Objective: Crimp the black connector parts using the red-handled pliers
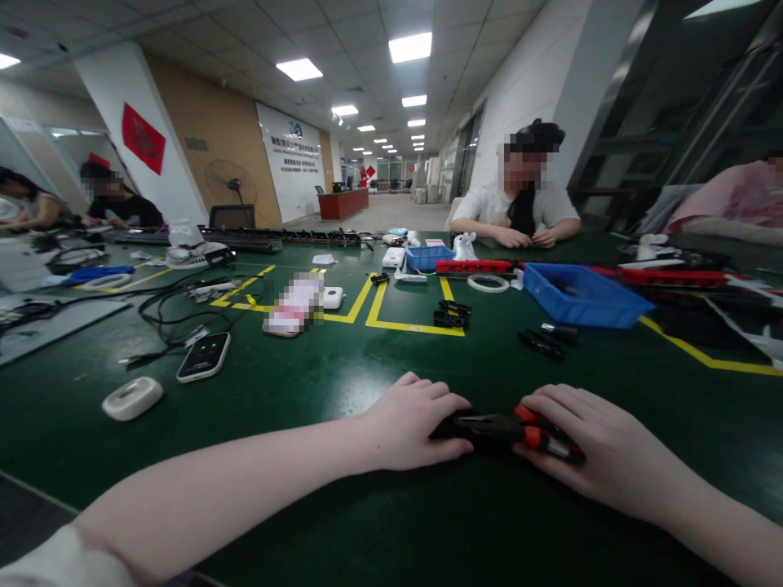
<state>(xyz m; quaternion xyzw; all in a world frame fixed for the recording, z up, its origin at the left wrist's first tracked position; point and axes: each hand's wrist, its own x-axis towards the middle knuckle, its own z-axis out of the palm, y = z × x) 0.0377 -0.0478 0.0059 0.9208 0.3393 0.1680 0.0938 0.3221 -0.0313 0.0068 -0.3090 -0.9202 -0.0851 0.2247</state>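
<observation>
My right hand is wrapped round the red and black handles of a pair of pliers, whose dark jaws point left. Just past the jaw tips, my left hand is closed on a small black piece, mostly covered by the fingers. The jaws reach up to this piece; whether they grip it I cannot make out. Both hands are low over the green table. Beyond them lie several black parts on yellow tape and more black pieces to the right.
A blue bin stands at the right, a smaller blue tray further back. On the left are a white tape roll, a device with green lights, a phone and black cables. A person sits opposite.
</observation>
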